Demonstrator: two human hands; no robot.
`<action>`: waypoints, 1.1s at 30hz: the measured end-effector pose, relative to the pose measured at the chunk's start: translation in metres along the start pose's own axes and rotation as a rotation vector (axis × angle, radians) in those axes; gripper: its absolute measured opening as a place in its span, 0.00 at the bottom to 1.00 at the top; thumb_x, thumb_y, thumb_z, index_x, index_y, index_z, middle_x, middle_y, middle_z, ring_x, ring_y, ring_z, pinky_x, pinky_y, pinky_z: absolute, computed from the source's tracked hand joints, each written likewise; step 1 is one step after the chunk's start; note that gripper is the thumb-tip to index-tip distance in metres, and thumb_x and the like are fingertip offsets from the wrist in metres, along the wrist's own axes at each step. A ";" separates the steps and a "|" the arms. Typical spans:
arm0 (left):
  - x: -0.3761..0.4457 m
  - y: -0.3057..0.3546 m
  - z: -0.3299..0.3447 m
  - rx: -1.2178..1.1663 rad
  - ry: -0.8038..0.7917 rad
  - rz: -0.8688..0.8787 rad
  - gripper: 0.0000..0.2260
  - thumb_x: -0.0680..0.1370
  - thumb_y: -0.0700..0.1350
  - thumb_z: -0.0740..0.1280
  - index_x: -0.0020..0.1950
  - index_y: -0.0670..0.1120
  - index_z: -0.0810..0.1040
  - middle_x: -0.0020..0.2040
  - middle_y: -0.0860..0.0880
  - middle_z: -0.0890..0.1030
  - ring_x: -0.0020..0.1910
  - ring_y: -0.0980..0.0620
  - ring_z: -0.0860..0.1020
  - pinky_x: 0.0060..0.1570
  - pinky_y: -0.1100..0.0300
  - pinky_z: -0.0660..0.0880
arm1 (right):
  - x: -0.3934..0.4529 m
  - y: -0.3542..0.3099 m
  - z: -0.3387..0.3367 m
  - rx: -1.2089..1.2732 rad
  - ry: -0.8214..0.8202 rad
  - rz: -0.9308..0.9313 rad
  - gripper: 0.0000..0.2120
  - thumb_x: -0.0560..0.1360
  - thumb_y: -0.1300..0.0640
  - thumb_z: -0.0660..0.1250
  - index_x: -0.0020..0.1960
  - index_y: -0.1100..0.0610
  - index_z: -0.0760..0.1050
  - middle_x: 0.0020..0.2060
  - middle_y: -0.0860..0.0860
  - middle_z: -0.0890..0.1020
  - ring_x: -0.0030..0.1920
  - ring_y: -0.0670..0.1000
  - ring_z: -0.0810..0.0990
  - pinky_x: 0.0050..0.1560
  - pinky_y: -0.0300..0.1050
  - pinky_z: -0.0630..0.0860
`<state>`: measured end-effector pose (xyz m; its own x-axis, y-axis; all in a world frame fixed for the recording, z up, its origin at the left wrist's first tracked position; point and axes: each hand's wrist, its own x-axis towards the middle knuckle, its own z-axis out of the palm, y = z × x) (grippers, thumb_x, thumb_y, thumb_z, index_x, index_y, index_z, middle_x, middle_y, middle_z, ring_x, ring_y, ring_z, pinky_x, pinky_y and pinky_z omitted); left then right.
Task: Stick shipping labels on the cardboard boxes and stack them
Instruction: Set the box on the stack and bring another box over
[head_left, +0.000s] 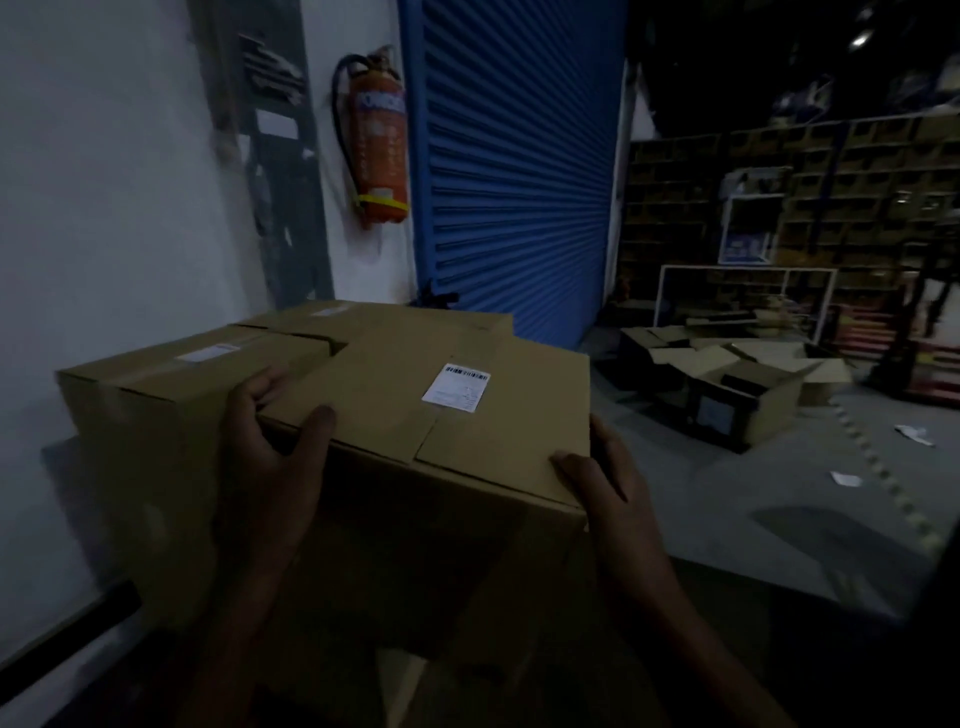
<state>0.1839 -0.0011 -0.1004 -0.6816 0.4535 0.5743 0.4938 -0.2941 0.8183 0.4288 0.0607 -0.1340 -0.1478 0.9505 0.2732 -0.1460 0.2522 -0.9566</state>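
Dim frame; lower edge falls to shadow, forearms cut off, underside of the held box unseen. Label print unreadable.

Cardboard box (415, 415): closed, front centre, shipping label (456, 388) on its top, touching the neighbouring boxes.
Left hand (270, 447): gripping the box's near left corner, thumb on top, fingers curled round the side.
Right hand (597, 483): gripping the near right corner, thumb on top.
Left box (156, 415) and rear box (363, 317): each labelled, prints blurred.
Fire extinguisher (379, 140), blue shutter (519, 171): behind.
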 end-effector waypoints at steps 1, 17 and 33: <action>-0.014 0.006 0.010 -0.007 -0.026 -0.005 0.21 0.78 0.45 0.70 0.70 0.53 0.72 0.68 0.56 0.73 0.66 0.55 0.70 0.62 0.56 0.68 | -0.006 -0.002 -0.019 -0.005 0.022 0.002 0.25 0.76 0.48 0.65 0.72 0.39 0.64 0.66 0.40 0.73 0.61 0.45 0.76 0.62 0.55 0.75; -0.270 0.025 0.142 -0.140 -0.826 -0.412 0.32 0.74 0.41 0.75 0.73 0.57 0.67 0.69 0.57 0.72 0.61 0.57 0.75 0.57 0.52 0.76 | -0.161 0.029 -0.293 -0.137 0.350 0.257 0.26 0.77 0.55 0.64 0.72 0.40 0.63 0.65 0.41 0.72 0.59 0.43 0.76 0.48 0.38 0.76; -0.372 0.007 0.192 0.325 -1.187 -0.323 0.45 0.70 0.55 0.78 0.79 0.54 0.55 0.76 0.45 0.63 0.71 0.44 0.67 0.65 0.48 0.70 | -0.264 0.093 -0.358 -0.347 0.593 0.509 0.30 0.75 0.60 0.69 0.71 0.44 0.62 0.66 0.44 0.70 0.64 0.48 0.71 0.50 0.42 0.75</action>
<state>0.5446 -0.0100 -0.3126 0.0218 0.9867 -0.1612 0.6200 0.1131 0.7764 0.8040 -0.1018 -0.3317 0.4361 0.8764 -0.2043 0.1214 -0.2822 -0.9516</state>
